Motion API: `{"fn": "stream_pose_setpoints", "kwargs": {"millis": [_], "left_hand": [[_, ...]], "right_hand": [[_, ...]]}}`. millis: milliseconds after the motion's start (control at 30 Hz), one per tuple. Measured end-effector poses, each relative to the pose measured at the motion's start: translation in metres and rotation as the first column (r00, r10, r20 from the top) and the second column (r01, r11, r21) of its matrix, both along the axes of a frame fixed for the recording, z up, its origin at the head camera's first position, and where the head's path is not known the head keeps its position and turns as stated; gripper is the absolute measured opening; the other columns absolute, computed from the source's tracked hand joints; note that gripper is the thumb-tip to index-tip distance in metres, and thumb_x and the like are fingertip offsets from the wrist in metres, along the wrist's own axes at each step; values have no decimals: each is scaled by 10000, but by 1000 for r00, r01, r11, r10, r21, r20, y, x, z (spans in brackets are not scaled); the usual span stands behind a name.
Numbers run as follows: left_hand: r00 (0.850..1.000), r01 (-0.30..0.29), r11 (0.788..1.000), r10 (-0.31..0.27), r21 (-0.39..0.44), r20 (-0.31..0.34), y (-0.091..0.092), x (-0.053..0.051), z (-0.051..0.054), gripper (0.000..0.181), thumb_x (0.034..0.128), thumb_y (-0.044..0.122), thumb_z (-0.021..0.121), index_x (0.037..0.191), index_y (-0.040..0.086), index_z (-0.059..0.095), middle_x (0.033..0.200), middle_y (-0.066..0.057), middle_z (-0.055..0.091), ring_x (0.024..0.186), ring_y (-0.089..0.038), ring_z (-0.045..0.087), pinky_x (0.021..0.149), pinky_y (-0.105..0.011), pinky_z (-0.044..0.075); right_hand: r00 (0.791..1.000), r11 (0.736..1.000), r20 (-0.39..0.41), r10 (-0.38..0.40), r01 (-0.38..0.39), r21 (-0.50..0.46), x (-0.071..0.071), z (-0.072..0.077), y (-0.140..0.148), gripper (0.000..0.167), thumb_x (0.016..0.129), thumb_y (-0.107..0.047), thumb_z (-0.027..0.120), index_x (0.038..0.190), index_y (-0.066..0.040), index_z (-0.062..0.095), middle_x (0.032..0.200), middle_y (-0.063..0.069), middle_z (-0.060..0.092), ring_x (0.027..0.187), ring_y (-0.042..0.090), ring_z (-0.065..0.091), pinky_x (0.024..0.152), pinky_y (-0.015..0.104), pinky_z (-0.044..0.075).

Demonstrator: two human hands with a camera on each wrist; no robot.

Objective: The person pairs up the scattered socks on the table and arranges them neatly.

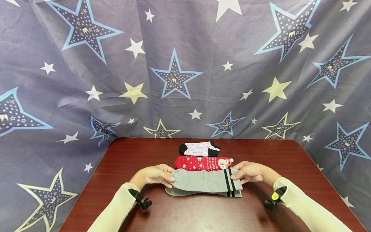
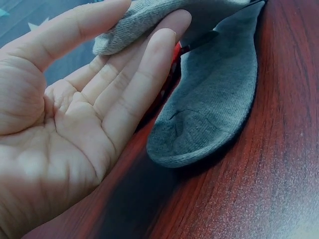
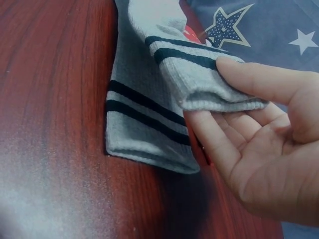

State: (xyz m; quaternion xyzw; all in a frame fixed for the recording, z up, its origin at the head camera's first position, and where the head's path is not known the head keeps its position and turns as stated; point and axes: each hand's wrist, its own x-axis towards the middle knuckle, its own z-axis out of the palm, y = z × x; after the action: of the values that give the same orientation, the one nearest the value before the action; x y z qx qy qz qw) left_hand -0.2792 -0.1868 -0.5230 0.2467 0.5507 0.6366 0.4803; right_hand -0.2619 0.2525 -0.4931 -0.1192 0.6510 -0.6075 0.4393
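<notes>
Two grey socks with black cuff stripes are at the centre. The upper grey sock is held up off the table, stretched between both hands. My left hand pinches its toe end between thumb and fingers. At the striped cuff, my right hand pinches with the thumb on top and fingers beneath, as the right wrist view shows. The lower grey sock lies flat on the table under the raised one, its cuff to the right and touched by neither hand.
Just behind the grey socks lies a red sock with snowflakes and a white figure. Farther back is a white striped sock with black toe and heel. All are on a dark red wooden table, before a star-patterned cloth.
</notes>
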Motion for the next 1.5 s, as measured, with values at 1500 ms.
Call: {"fn": "stream_pose_setpoints", "kwargs": {"millis": [1500], "left_hand": [[998,-48,992,53,-118,33,-3,-1,-6,222,1001,-5,555,1027,123,734,951,-31,780,894,-123,748,821,-254,619]], "right_hand": [[999,997,-28,-27,29,68,2,-4,3,219,1007,-61,590,903,-179,742,924,-48,753,889,137,723,821,354,609]]}}
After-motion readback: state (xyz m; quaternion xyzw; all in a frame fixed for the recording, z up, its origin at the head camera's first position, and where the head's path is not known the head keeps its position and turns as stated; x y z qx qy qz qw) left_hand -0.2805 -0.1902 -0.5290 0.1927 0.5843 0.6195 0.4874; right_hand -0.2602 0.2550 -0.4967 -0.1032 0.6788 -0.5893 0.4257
